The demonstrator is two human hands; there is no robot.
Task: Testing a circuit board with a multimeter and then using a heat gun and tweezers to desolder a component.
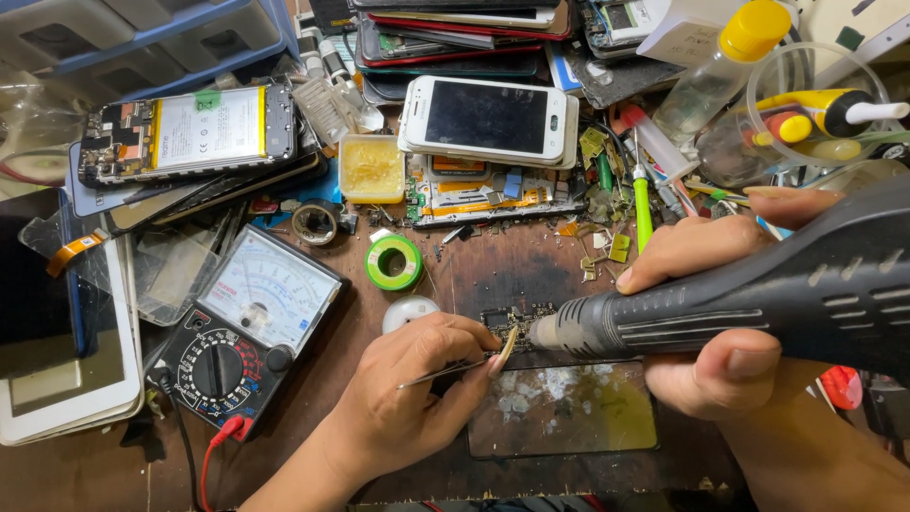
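Head view: right hand (706, 313) grips ribbed black hot-air gun (758, 294).

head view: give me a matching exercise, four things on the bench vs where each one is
1 hot air gun
2 tweezers
3 multimeter
4 white phone

a on a pile of phones at the top
b in the left hand
c left of the hands, red lead plugged in
d in the right hand

Pairs: 1-d, 2-b, 3-c, 4-a
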